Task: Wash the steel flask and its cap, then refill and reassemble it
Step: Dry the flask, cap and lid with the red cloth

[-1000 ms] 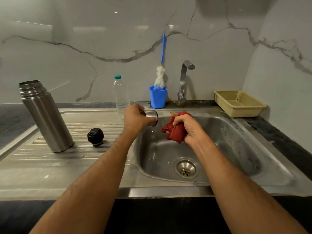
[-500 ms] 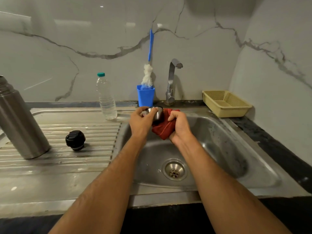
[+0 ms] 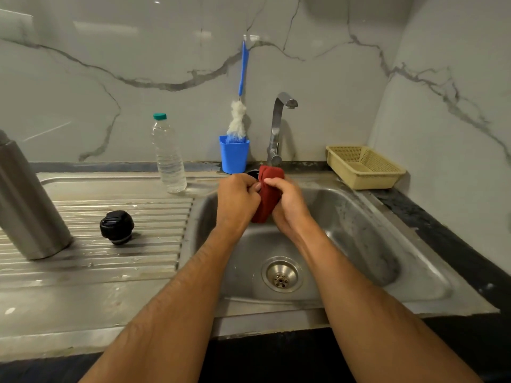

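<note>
Marble-veined wall panels back a steel sink [image 3: 359,217] with a ribbed drainboard [image 3: 110,261] to its left. Both hands work above the basin, close to its rear rim, below the tap [image 3: 278,125].

The left hand [image 3: 237,200] has its fingers curled round the steel cap [image 3: 253,174]. Only a dark sliver of the cap's rim shows, just above the knuckles; the rest is hidden by the hand and the cloth [image 3: 268,194]. The right hand [image 3: 287,203] grips the red cloth, with thumb and fingers closed on it. The cloth is bunched between the two hands, pressed against the cap, and rises above the right thumb. The hands touch at the fingertips.

The flask [image 3: 25,200] stands upright on the drainboard at the far left, well apart from the hands; its top is cut off by the frame edge. The black stopper [image 3: 116,227] lies on the ribs between flask and basin, apart from both.

At the rear, a clear bottle [image 3: 168,156] with a green lid stands on the drainboard. A blue cup [image 3: 234,158] holds a brush [image 3: 239,117] beside the tap. A yellow basket [image 3: 365,167] sits at the right corner.
</note>
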